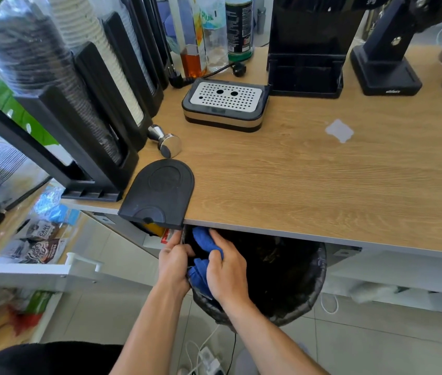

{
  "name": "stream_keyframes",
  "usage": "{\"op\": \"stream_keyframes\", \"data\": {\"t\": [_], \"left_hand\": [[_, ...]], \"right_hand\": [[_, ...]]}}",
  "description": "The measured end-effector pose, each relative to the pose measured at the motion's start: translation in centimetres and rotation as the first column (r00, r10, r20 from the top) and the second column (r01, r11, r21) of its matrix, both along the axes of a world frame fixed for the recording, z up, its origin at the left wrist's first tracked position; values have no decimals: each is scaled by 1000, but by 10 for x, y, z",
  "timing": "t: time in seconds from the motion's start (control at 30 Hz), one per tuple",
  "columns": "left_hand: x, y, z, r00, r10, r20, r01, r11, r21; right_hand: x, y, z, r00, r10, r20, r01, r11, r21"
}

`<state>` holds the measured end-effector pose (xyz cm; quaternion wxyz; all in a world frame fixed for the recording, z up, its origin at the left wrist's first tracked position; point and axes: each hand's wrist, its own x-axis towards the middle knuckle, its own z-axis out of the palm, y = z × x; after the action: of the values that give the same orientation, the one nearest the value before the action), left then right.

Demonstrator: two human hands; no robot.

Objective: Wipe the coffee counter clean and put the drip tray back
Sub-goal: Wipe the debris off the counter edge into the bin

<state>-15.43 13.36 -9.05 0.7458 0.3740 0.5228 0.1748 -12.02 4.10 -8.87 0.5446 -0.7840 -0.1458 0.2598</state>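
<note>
- Both hands below the counter's (pixel 309 182) front edge, over the bin (pixel 290 288): left hand (pixel 172 262) and right hand (pixel 225 269) fingers clenched on the blue cloth (pixel 205 242).
- Counter top is up and ahead of the cloth.
- Drip tray (pixel 225 106) sits near the back edge, long axis left-right, just left of the machine's empty bay (pixel 305 75); right hand looks marginally nearer.

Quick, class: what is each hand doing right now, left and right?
Left hand: fingers closed on the blue cloth, over the bin.
Right hand: fingers closed on the same blue cloth.
</note>
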Motion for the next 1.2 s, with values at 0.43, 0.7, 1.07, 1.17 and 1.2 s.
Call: {"op": "stream_keyframes", "data": {"t": [0.43,0.7,1.07,1.17,1.2], "left_hand": [[5,-13,2,999,-14,-35,14,1000,12],[10,-20,-5,1000,16,-18,-15,1000,4],[21,-24,0,998,31,-61,-30,999,17],[22,-24,0,998,23,-52,-22,999,24],[22,-24,0,999,20,-46,-18,1000,24]], "right_hand": [[10,-65,26,982,-138,-130,146,987,60],[24,-90,54,933,-161,-322,260,920,293],[45,-105,77,806,-344,-481,510,817,269],[51,-105,80,781,-345,-521,536,799,273],[53,-105,83,771,-343,-537,545,791,278]]}}
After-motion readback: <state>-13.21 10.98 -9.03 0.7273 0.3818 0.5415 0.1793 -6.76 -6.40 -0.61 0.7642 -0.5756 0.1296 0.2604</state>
